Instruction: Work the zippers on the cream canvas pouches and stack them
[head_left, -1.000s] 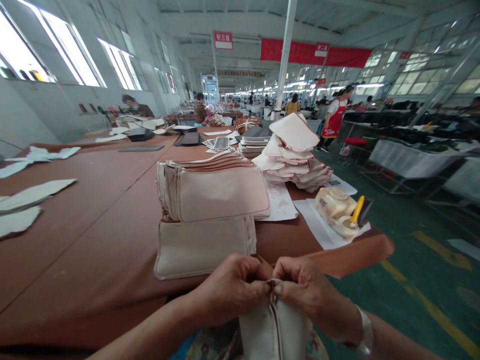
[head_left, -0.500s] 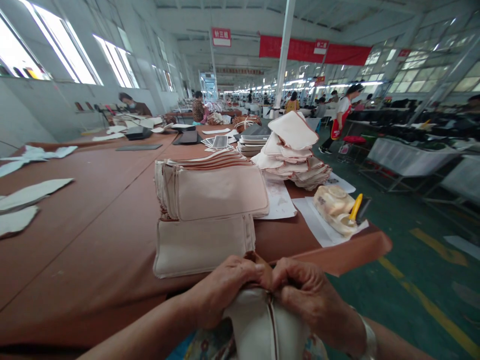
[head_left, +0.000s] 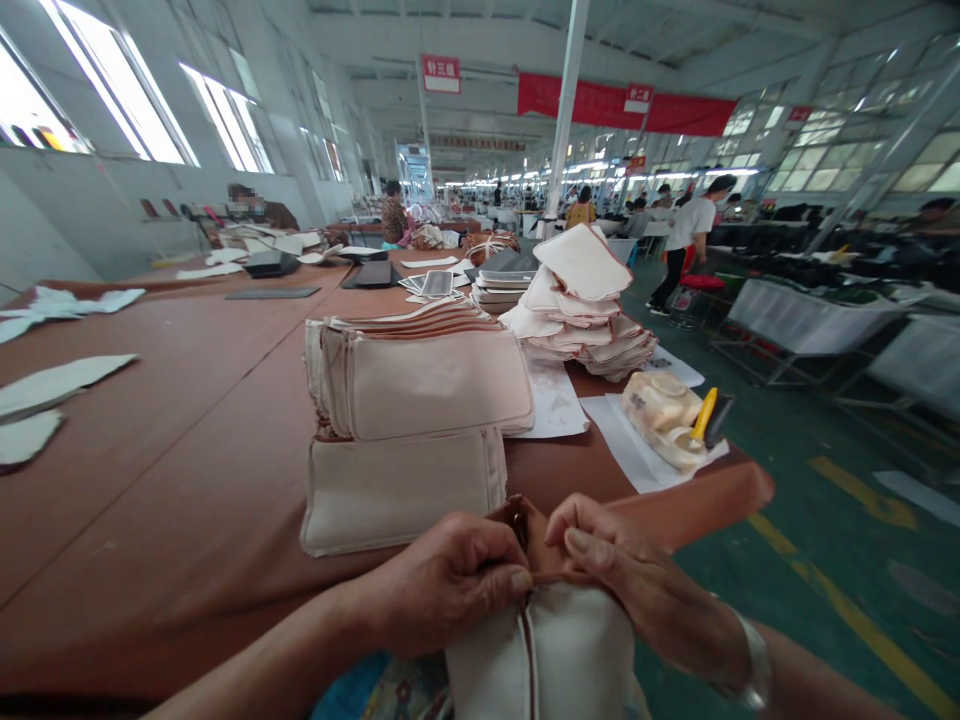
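Close to my body, at the table's near edge, is a cream leather pouch with a brown lining and a dark slit running down its middle. My left hand pinches its upper edge left of the slit, thumb on top. On the other side, my right hand has its bent fingers and thumb at the lining's edge, gripping the pouch. The brown lining stands up between both hands, partly opened out. Just beyond them lies a stack of cream leather panels, with a lower cream panel in front.
The brown-covered table stretches left, with white pieces on it. A heaped pile of cream pieces stands behind right. Near the right corner sit a glue-stained container and a yellow-handled brush. A person stands in the aisle.
My right hand has shifted outward from my left, spreading the brown lining so more of it shows. The person in the aisle has turned away.
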